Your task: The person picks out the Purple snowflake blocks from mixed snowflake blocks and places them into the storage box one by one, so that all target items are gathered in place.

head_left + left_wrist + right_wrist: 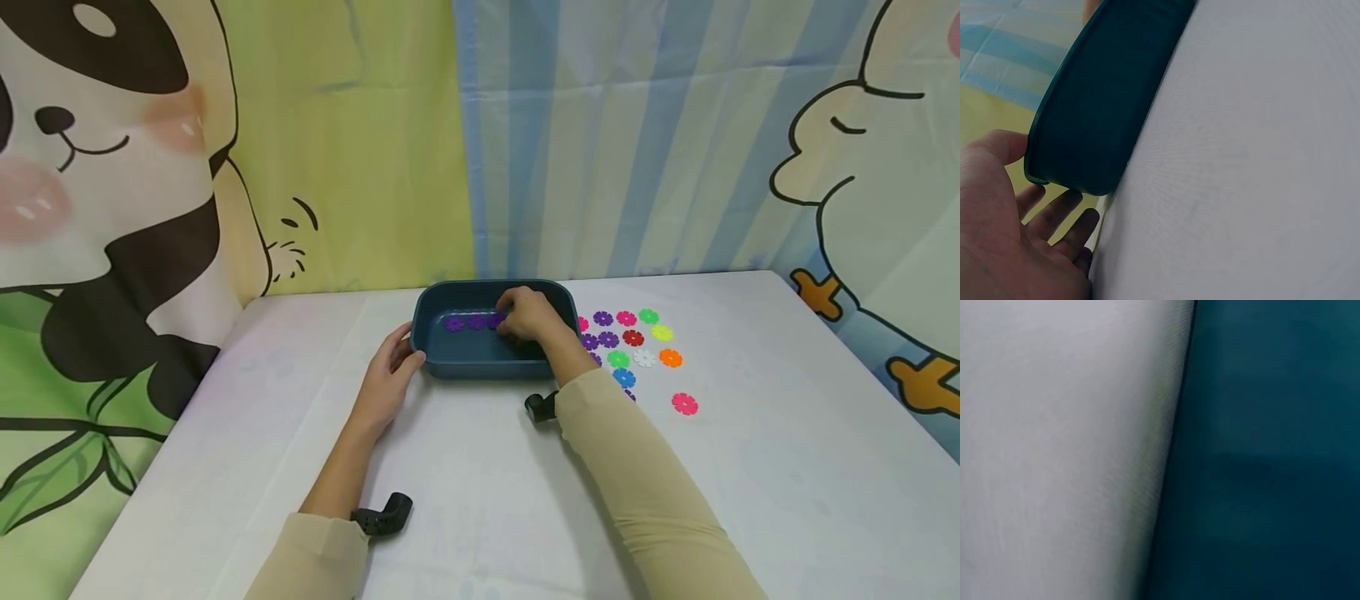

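Note:
A dark blue rectangular basin [480, 369] stands on the white table. My left hand [386, 379] holds its left end, thumb at the near corner and fingers along the side. In the left wrist view the thumb meets the rim of the basin [1097, 100]. My right hand [531, 315] reaches inside with curled fingers, its fingertips at a purple notched plastic disc [494, 320] that they partly cover. Two more purple discs [454, 323] lie in a row to its left on the basin floor. The right wrist view shows only the basin [1260, 487] and white cloth.
Right of the basin lie several loose notched discs in purple, red [633, 338], green [648, 316], yellow, white, orange [671, 357] and blue [624, 377]. A pink disc [685, 403] sits nearer, apart from them. Printed curtains [360, 167] hang behind the table [465, 500].

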{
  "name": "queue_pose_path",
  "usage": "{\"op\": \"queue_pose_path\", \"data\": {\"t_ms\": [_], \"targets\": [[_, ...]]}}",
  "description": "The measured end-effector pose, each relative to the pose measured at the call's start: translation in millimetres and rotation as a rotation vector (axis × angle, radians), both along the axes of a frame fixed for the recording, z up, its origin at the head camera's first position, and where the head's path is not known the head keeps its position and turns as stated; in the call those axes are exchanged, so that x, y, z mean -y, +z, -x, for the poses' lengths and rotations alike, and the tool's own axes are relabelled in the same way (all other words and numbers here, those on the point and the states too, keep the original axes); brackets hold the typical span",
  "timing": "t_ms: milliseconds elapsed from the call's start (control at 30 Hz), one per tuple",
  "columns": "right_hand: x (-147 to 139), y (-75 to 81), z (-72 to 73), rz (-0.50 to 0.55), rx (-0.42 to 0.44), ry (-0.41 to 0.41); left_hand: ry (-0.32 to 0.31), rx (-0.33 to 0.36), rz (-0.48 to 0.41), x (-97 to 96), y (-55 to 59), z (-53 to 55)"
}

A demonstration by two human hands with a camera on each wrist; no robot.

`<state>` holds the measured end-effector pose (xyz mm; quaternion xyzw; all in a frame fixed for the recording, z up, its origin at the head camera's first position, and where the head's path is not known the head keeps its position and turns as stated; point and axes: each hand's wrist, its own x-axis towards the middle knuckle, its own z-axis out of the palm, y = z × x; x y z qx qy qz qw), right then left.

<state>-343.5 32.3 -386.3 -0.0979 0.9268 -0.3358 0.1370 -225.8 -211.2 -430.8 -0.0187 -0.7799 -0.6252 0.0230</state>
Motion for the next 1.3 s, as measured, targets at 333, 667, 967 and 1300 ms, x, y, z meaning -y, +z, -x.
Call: {"op": "queue_pose_path", "data": {"t_ms": [333, 667, 967, 1300], "targets": [[-6, 2.8, -0.5, 0.083, -0.007, 0.015, 0.005, 0.003, 0.005, -0.2, -1.4, 0.6], [-14, 17.2, -9.4, 0.174, -0.047, 0.030, 0.025, 0.010, 0.032, -0.1, -4.3, 2.2], [-21, 32.2, -24.8, 0.211, -0.118, 0.040, 0.026, 0.018, 0.046, -0.5, -3.7, 2.1], [-40, 28.7, -37.6, 0.265, -0.163, 0.014, 0.020, 0.018, 0.039, -0.5, -2.4, 0.6]]}}
